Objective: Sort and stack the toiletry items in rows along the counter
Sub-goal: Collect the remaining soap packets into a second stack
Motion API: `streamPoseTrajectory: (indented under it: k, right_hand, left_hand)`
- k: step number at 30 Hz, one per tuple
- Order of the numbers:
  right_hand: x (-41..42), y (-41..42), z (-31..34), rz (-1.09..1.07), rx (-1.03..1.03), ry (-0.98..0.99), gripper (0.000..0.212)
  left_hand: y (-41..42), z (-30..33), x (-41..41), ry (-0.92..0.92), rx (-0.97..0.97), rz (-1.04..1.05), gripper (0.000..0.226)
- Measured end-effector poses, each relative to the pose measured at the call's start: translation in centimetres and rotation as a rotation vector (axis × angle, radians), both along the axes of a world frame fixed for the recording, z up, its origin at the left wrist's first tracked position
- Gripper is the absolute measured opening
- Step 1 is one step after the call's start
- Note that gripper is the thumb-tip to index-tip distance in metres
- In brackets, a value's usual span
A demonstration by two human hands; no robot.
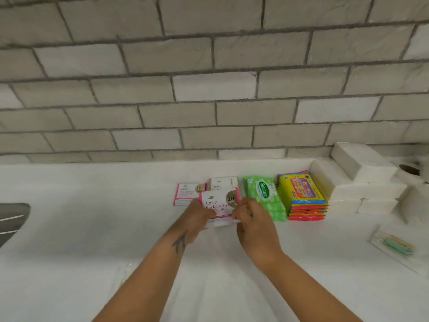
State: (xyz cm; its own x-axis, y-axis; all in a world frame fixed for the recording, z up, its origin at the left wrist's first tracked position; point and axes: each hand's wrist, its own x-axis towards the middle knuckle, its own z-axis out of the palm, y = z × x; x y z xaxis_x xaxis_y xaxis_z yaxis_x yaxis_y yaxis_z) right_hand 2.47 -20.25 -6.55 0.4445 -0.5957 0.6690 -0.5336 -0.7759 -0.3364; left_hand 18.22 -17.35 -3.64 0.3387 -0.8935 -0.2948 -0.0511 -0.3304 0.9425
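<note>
Both my hands hold a pink and white Dove sachet stack (218,203) just above the white counter (92,205). My left hand (197,219) grips its left lower edge and my right hand (253,219) pinches its right edge. Behind it lie another pink Dove sachet pile (186,194) and a white Dove pile (224,183). To the right sit a green Sanicare wipes pack (264,196) and a stack of yellow and red wipes packs (301,198).
Stacked white tissue packs (362,180) fill the back right, against the grey tiled wall (209,89). A clear pack of cotton buds (397,247) lies at the right front. A metal sink edge (11,219) shows at the far left.
</note>
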Motion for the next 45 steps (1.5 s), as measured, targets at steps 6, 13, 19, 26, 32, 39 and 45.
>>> streamPoseTrajectory:
  k: [6, 13, 19, 26, 32, 39, 45]
  right_hand:
    - [5.9, -2.7, -0.4, 0.015, -0.275, 0.154, 0.029]
    - [10.8, -5.0, -0.3, -0.034, -0.213, 0.344, 0.039]
    - [12.9, -6.3, -1.0, -0.105, -0.142, 0.552, 0.040]
    - [13.4, -7.0, -1.5, -0.115, -0.127, 0.658, 0.039]
    - [13.5, -7.3, -2.3, -0.100, -0.152, 0.656, 0.038]
    - [13.9, -8.0, -2.2, -0.089, -0.074, 0.592, 0.041]
    - [14.5, -8.3, -1.5, -0.088, 0.064, 0.862, 0.051]
  left_hand:
    - [-2.2, -0.2, 7.0, -0.044, 0.115, 0.126, 0.042]
    - [-4.9, -0.5, 11.2, -0.209, 0.117, 0.122, 0.033]
    - [-6.7, -2.1, 12.1, -0.432, 0.144, 0.094, 0.031]
    - [-7.6, -3.5, 11.7, -0.661, 0.324, 0.077, 0.049]
    - [-7.7, -4.2, 11.8, -0.702, 0.368, 0.048, 0.061]
    - [-6.6, -4.6, 11.0, -0.936, 0.184, 0.096, 0.050]
    - [-6.1, -5.6, 10.7, -1.214, 0.152, -0.076, 0.052]
